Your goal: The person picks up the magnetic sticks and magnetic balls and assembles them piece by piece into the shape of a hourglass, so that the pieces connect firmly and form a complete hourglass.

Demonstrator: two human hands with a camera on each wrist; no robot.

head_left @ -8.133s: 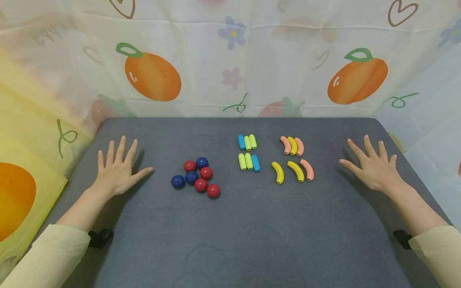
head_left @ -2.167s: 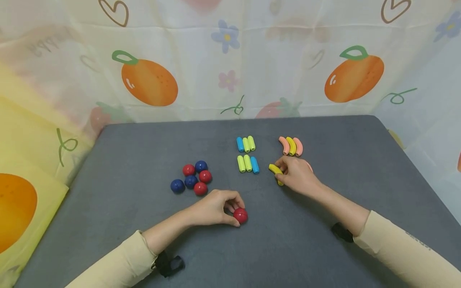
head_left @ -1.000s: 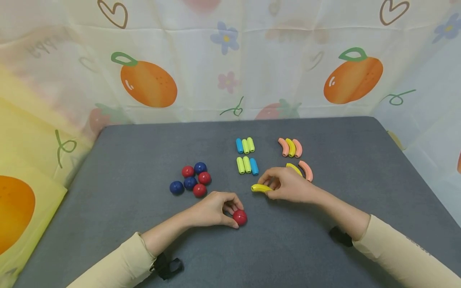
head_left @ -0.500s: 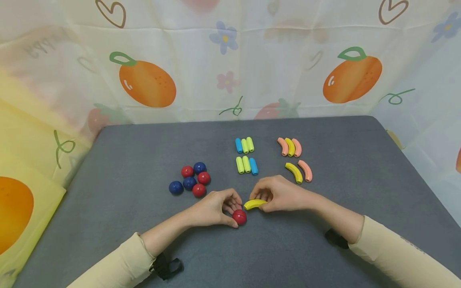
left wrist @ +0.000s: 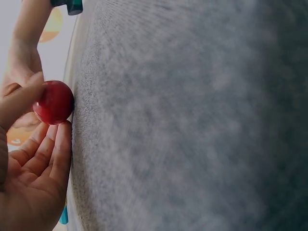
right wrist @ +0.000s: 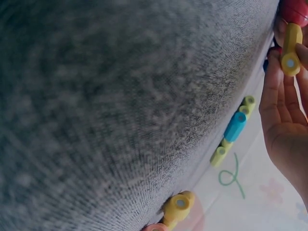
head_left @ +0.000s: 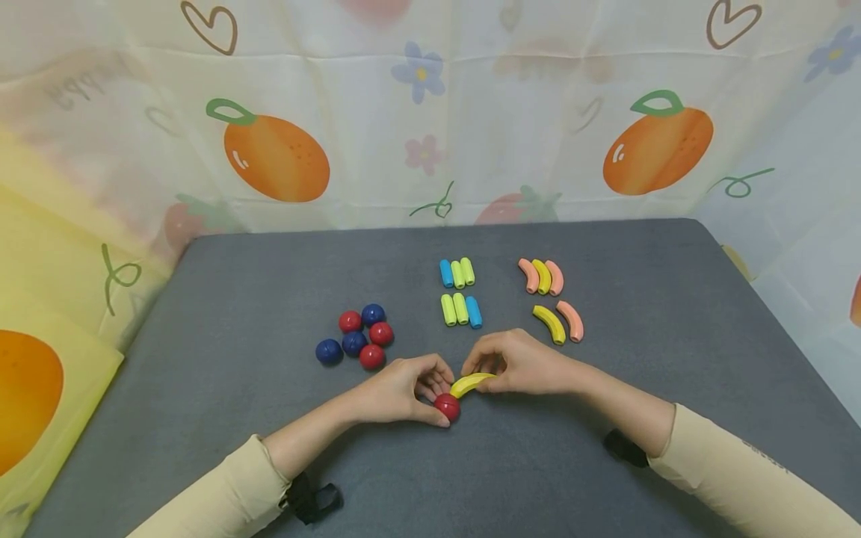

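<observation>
Near the middle of the table, my left hand (head_left: pixel 403 390) holds a glossy red ball (head_left: pixel 447 407) between thumb and fingers, low at the cloth. My right hand (head_left: pixel 528 364) pinches a curved yellow rod (head_left: pixel 471 384) by its right end. The rod's left end meets the upper right of the ball in the head view. A pale round disc shows on the end of the yellow rod (right wrist: pixel 290 57) in the right wrist view, with the red ball (right wrist: pixel 295 10) at its other end. In the left wrist view, thumb and fingertips are on the red ball (left wrist: pixel 54 102).
Several red and blue balls (head_left: pixel 354 343) lie left of my hands on the grey table (head_left: pixel 269 284). Behind are short straight lime and blue rods (head_left: pixel 460 309) in two rows. Curved yellow and pink rods (head_left: pixel 550 324) lie at the right. A printed curtain (head_left: pixel 377 149) borders the back.
My left hand took a red ball from the group to the middle. My right hand picked up a curved yellow rod and brought it leftward and nearer, up to the ball.
</observation>
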